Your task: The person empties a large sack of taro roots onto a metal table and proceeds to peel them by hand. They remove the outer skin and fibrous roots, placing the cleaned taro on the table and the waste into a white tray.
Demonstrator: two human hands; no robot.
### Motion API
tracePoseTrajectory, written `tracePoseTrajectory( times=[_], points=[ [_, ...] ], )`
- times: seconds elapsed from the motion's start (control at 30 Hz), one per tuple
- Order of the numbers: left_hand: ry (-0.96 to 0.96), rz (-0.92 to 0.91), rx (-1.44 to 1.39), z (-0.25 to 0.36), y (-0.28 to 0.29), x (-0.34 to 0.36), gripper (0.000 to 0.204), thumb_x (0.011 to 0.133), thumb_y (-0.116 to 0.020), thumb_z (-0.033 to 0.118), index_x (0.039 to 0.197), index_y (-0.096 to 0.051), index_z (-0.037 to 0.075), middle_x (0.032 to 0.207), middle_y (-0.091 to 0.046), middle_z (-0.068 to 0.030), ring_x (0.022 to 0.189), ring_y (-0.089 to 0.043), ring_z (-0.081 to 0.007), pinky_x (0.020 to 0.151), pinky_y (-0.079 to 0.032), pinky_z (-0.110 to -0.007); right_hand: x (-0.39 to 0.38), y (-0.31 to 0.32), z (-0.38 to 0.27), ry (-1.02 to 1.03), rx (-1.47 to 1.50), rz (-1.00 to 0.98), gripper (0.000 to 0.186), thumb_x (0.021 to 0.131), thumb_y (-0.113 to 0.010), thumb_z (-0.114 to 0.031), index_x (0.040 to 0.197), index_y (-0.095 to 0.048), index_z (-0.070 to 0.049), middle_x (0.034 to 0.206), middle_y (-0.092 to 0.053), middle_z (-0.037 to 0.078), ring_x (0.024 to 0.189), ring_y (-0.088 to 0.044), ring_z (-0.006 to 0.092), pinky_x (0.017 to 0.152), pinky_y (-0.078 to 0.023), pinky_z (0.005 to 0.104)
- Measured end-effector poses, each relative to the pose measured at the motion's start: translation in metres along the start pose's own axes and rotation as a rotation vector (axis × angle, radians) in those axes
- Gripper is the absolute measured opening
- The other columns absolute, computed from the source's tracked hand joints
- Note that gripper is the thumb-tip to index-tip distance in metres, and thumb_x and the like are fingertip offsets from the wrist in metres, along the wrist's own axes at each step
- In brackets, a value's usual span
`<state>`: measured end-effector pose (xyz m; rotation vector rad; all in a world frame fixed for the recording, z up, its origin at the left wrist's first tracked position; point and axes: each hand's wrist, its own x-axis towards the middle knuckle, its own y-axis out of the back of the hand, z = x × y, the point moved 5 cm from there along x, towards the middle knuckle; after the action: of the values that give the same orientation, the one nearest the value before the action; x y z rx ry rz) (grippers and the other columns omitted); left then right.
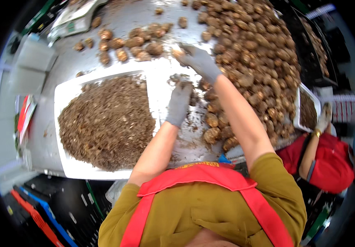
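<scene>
Two grey-gloved hands blur: the left hand is over dark brown crumbly debris, the right hand at the left edge of heaped rough brown oval tubers; whether either pinches anything, I cannot tell. Yellow lettering tops the red fabric apron.

You can read no words or numbers clearly here. Across the top of your red apron runs a short band of yellow lettering, small and blurred. At the far left, the pale scale has a small greenish panel, too indistinct for you to read. The red-and-white packet on your left and the red-striped white panel on your right are equally unclear.
</scene>
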<state>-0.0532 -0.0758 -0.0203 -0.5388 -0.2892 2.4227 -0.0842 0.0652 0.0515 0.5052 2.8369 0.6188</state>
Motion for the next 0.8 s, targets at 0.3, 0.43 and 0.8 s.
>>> tracePoseTrajectory(
  times=[0.3, 0.43, 0.8],
  points=[
    [0.048, -0.019, -0.136, 0.001, -0.006, -0.003, 0.03, 0.1, -0.051, 0.034, 0.085, -0.051, 0.008, 0.071, -0.052, -0.002, 0.057, -0.051, -0.0116, 0.051, -0.044, -0.025, -0.013, 0.092, 0.024, -0.052, -0.218, 0.364, 0.026, 0.092, -0.061, -0.021, 0.114, -0.072, -0.01, 0.109, -0.072, 0.006, 0.1, -0.067, 0.0169, 0.089, -0.053, 0.0316],
    [0.014, -0.032, -0.082, 0.006, -0.006, -0.004, 0.032, 0.099, -0.054, 0.034, 0.09, -0.055, 0.004, 0.073, -0.054, -0.0026, 0.06, -0.055, -0.0117, 0.054, -0.047, -0.026, -0.012, 0.134, 0.061, 0.003, -0.987, 0.121, 0.037, 0.092, -0.06, -0.018, 0.128, -0.063, -0.02, 0.122, -0.064, 0.007, 0.117, -0.059, 0.0275, 0.099, -0.049, 0.041],
    [-0.037, -0.022, 0.017, 0.007, -0.006, -0.001, 0.023, 0.098, -0.055, 0.023, 0.102, -0.061, 0.001, 0.077, -0.06, -0.0018, 0.062, -0.058, -0.0091, 0.054, -0.045, -0.022, -0.024, 0.152, 0.068, -0.187, -0.892, 0.052, 0.064, 0.078, -0.076, -0.037, 0.129, -0.057, -0.002, 0.119, -0.062, 0.021, 0.107, -0.062, 0.0348, 0.091, -0.051, 0.0443]
  ],
)
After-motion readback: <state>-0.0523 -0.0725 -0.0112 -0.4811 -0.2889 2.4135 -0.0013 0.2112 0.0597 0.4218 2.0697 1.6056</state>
